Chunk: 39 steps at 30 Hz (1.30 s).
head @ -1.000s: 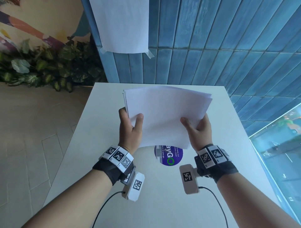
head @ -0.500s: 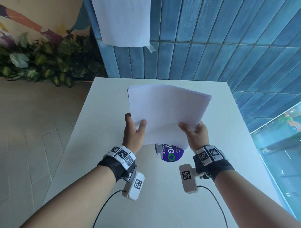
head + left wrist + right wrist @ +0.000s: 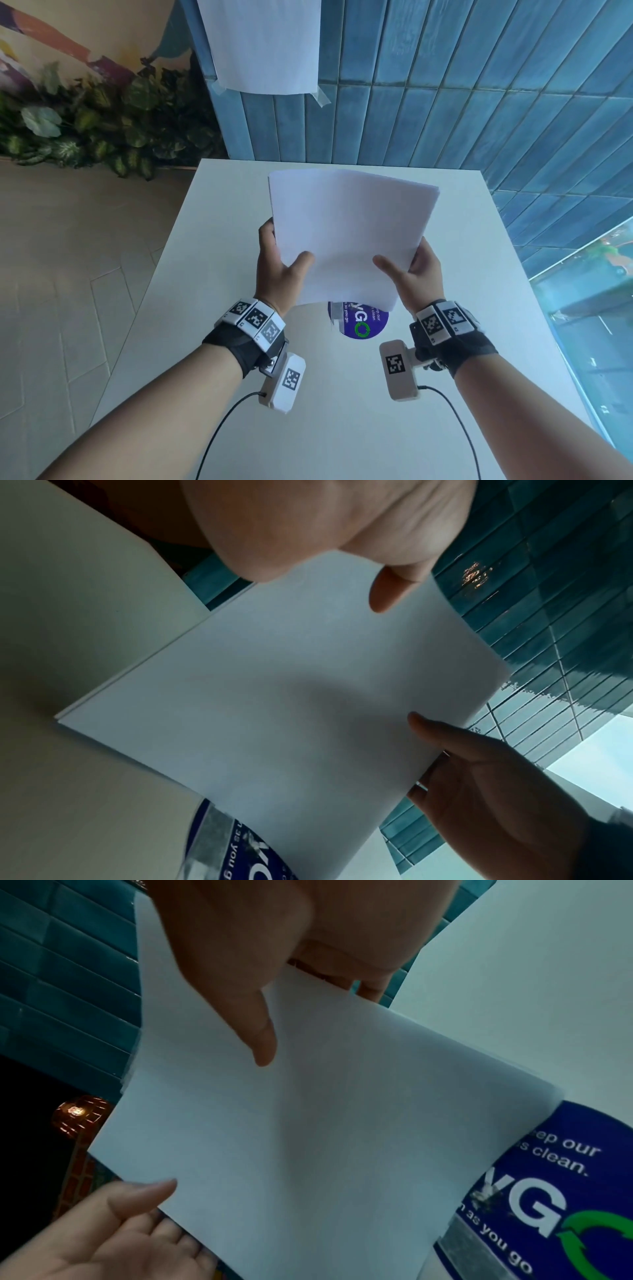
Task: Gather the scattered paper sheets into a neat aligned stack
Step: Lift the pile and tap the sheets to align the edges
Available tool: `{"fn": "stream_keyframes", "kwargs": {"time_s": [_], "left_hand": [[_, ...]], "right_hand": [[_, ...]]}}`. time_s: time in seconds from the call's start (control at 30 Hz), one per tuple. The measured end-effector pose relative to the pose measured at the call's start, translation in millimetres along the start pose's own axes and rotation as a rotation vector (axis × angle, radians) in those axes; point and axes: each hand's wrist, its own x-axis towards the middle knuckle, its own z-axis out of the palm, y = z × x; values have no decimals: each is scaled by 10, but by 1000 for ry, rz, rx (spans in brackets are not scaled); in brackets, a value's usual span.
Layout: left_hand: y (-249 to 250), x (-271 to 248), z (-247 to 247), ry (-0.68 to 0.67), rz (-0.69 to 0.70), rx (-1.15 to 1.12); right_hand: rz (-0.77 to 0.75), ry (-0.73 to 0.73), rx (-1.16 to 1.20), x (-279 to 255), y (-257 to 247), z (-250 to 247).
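A stack of white paper sheets (image 3: pixel 349 233) is held up above the white table (image 3: pixel 212 219), tilted with its far end raised. My left hand (image 3: pixel 279 270) grips its left edge, thumb on top and fingers underneath. My right hand (image 3: pixel 416 274) grips the right edge the same way. The left wrist view shows the stack (image 3: pixel 291 702) with my left thumb on it and the right hand (image 3: pixel 479 772) at its far side. In the right wrist view the stack (image 3: pixel 308 1137) shows slightly offset sheet edges at its far end.
A round blue sticker (image 3: pixel 359 320) lies on the table under the stack's near edge. A white sheet (image 3: pixel 263 44) is taped to the blue tiled wall (image 3: pixel 445 85) behind the table. Plants (image 3: pixel 85 130) line the left; a glass pane (image 3: pixel 589 291) runs along the right.
The stack's far edges have drawn closer together than a second ago, and both hands have shifted a little with it. Both grips are the same.
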Motion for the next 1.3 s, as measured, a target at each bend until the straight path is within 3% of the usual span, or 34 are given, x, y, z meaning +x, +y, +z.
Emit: {"fn": "stream_keyframes", "kwargs": {"time_s": [0.17, 0.47, 0.7, 0.87, 0.97, 1.03, 1.3], "left_hand": [[-30, -6, 30, 51, -17, 8], [-149, -60, 28, -49, -29, 157], [-247, 56, -4, 47, -49, 113], [-222, 93, -48, 16, -33, 121], [-118, 126, -125, -24, 3, 187], [-14, 181, -200, -89, 39, 241], [662, 470, -290, -314, 266, 623]], "right_hand": [[8, 56, 31, 4, 64, 31], [-1, 2, 3, -25, 183, 118], [10, 44, -16, 0, 169, 101], [-3, -18, -158, -3, 99, 13], [3, -67, -211, -17, 19, -85], [21, -67, -115, -30, -78, -161], [-171, 116, -317, 67, -656, -372]]}}
